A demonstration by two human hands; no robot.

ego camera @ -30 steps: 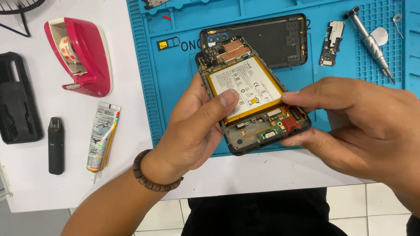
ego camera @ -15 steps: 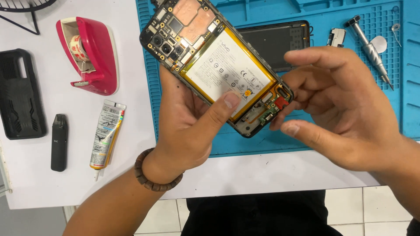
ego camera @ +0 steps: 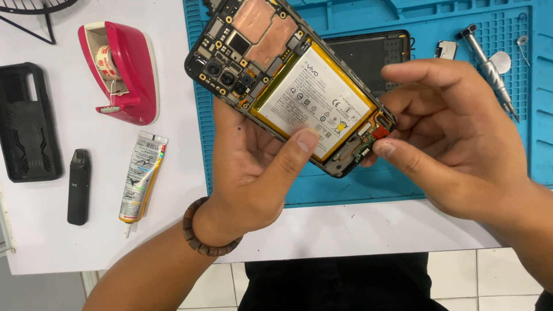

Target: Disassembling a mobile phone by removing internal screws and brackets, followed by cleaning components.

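Copper shielding, camera modules and a white battery edged in yellow, all exposed inside an opened phone (ego camera: pixel 288 86) with its back cover off. Held tilted above the blue repair mat (ego camera: pixel 357 184), camera end up and to the left, lower end down and to the right. Cradled from beneath by the left hand (ego camera: pixel 253 173), fingers curled under the frame, thumb pressed flat on the lower edge of the battery. Met at the bottom end by the right hand (ego camera: pixel 455 144), thumb and a fingertip pinched at the small board with the red part; whether anything is actually gripped between them, cannot tell. Other fingers loosely curled above. Beaded wooden bracelet (ego camera: pixel 204 233) around the left wrist.

Behind the phone on the mat, a dark flat phone panel (ego camera: pixel 374 55), partly hidden by the right hand. Further right, a small loose phone part (ego camera: pixel 445 49), a metal screwdriver (ego camera: pixel 489 69) lying slantwise, and a pale round pick (ego camera: pixel 500 61) just beside it.

Left of the mat on the white desk (ego camera: pixel 57 242): a pink tape dispenser (ego camera: pixel 124 72), a tube of glue (ego camera: pixel 141 173) below it, a small black stick-shaped device (ego camera: pixel 79 187), and a black phone case (ego camera: pixel 26 121) nearest the left edge.
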